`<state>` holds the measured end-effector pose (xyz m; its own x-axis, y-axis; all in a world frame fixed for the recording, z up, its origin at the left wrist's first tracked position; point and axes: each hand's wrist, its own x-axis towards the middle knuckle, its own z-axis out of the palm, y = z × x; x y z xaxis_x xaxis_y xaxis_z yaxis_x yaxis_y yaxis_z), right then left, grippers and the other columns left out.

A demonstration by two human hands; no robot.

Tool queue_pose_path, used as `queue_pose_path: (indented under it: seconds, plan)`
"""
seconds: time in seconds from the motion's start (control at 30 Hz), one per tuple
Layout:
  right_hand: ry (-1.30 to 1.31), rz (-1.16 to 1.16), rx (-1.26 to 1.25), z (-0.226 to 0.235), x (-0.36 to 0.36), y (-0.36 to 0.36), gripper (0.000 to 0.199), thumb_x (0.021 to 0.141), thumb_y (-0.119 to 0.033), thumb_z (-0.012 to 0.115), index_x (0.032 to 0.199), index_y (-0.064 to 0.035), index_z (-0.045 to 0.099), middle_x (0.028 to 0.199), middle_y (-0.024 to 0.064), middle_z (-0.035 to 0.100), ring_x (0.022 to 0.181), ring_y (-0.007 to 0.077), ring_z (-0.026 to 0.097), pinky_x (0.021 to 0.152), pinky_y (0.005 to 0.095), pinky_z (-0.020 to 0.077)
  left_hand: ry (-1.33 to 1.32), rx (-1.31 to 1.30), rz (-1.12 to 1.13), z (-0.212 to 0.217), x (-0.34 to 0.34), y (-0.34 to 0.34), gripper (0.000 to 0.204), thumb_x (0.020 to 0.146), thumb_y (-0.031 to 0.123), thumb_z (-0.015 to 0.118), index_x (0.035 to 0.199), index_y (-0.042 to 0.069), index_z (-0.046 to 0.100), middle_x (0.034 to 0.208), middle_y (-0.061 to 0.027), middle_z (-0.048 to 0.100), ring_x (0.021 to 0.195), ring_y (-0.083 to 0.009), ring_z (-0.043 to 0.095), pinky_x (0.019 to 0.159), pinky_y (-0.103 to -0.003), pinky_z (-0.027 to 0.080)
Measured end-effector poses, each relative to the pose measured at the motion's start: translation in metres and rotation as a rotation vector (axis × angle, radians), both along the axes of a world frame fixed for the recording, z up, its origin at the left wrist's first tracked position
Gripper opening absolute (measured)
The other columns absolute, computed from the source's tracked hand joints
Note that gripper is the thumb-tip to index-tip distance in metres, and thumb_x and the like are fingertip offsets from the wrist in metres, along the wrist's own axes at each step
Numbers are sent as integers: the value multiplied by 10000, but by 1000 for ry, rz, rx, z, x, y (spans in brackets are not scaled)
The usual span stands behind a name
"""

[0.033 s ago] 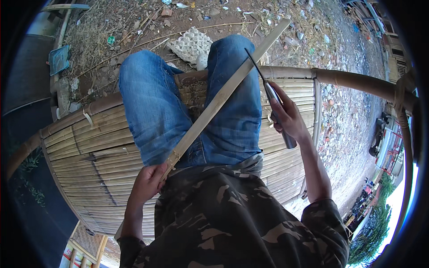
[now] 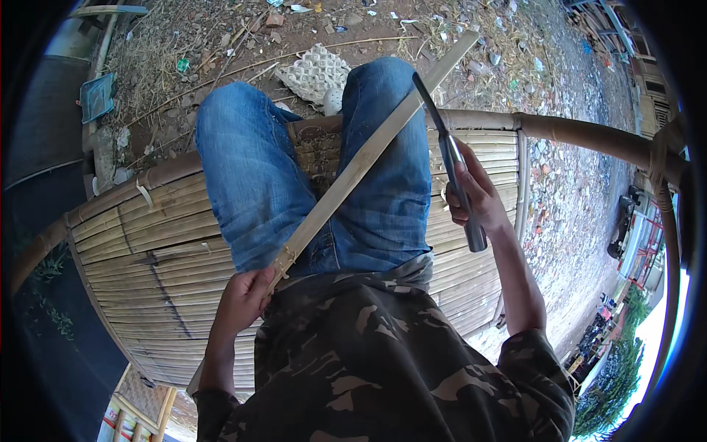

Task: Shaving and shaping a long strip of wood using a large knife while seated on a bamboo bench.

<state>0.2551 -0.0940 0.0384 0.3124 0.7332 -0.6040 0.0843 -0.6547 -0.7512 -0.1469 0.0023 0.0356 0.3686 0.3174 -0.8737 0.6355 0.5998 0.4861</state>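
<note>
Lying diagonally over my jeans-clad thighs is a long, flat, pale bamboo strip (image 2: 359,163). My left hand (image 2: 247,298) is closed round its near end, by my waist, where small shavings or nodes stick up. The far end reaches out past my right knee. A knife (image 2: 447,147) with a narrow dark blade and a grey metallic handle is gripped in my right hand (image 2: 479,197), to the right of the strip. Its blade points away from me, and the tip overlaps the strip near my right knee; whether it touches the wood I cannot tell.
I sit on a bench of bamboo slats (image 2: 140,258) with a thick bamboo pole (image 2: 582,136) along its front edge. Beyond my knees, a grey egg tray (image 2: 315,74) lies on littered ground. A blue-green plastic basket (image 2: 97,98) is at the far left.
The knife has turned in my right hand, so more of the blade's flat shows. Its tip has shifted slightly right and the handle stands straighter. My left hand and the bamboo strip stay put.
</note>
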Motion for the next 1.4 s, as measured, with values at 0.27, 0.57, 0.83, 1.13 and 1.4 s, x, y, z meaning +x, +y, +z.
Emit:
queue_pose_path:
  seconds: [0.27, 0.57, 0.83, 1.13, 1.4]
  plan:
    - [289, -301, 30, -22, -20, -5, 446, 1028, -448, 418, 1141, -27, 516, 726, 58, 557, 551, 121, 552, 488, 244, 468, 33, 261, -153, 3, 14, 19, 463, 1030, 405, 469, 758, 49, 586, 500, 46, 441, 415, -37, 389, 414, -223, 303]
    - [22, -26, -136, -4, -44, 5, 503, 1023, -492, 396, 960, -11, 527, 616, 71, 570, 497, 147, 583, 486, 318, 464, 76, 168, -194, 7, 17, 34, 533, 1014, 474, 468, 768, 21, 603, 507, 27, 445, 445, -57, 405, 439, -258, 321]
    - [112, 7, -169, -2, -51, 0, 496, 1017, -476, 425, 914, -7, 549, 610, 57, 563, 505, 137, 581, 474, 292, 451, 53, 178, -178, 5, 18, 28, 532, 1016, 468, 468, 759, 18, 593, 507, 27, 445, 445, -61, 410, 442, -257, 323]
    - [199, -54, -164, -12, -50, 0, 509, 1022, -493, 398, 921, -11, 524, 611, 39, 540, 489, 118, 541, 456, 274, 450, 40, 353, -235, 6, 14, 23, 460, 1023, 413, 483, 811, 28, 617, 498, 45, 437, 418, -29, 392, 403, -223, 284]
    - [197, -305, -98, -17, -33, 6, 461, 1024, -485, 413, 970, -37, 508, 610, 8, 495, 478, 91, 512, 430, 234, 419, 22, 182, -156, 5, 11, 24, 427, 1006, 390, 532, 823, 14, 620, 512, 5, 460, 445, -67, 413, 437, -275, 315]
